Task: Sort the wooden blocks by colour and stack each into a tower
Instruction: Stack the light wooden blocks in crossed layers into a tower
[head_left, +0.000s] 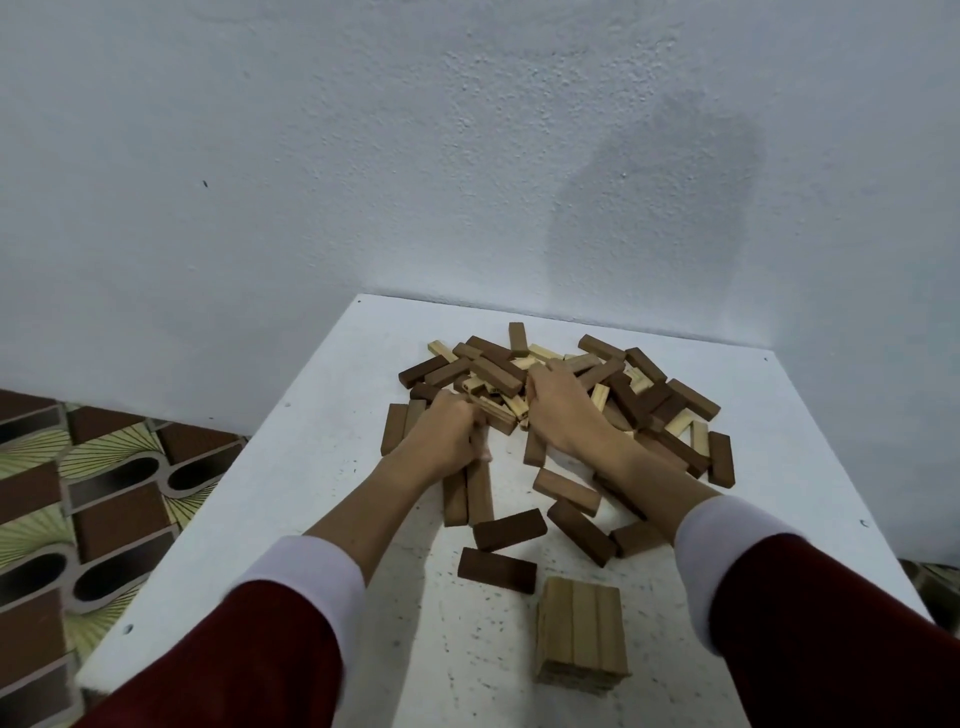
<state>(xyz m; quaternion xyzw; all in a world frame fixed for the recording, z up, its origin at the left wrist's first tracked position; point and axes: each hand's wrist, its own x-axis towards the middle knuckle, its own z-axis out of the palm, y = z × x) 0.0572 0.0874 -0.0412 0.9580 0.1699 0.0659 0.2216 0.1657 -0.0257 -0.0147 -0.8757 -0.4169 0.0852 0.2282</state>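
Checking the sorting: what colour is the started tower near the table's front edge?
Light, pale wood, seen in the head view: the tower.

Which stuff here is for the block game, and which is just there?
For the job: mixed pile of blocks, started light tower, left hand, right hand.
Just there: white table, wall, patterned floor.

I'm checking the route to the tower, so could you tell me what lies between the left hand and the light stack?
In the head view, two dark blocks lie flat on the table between the left hand and the light stack.
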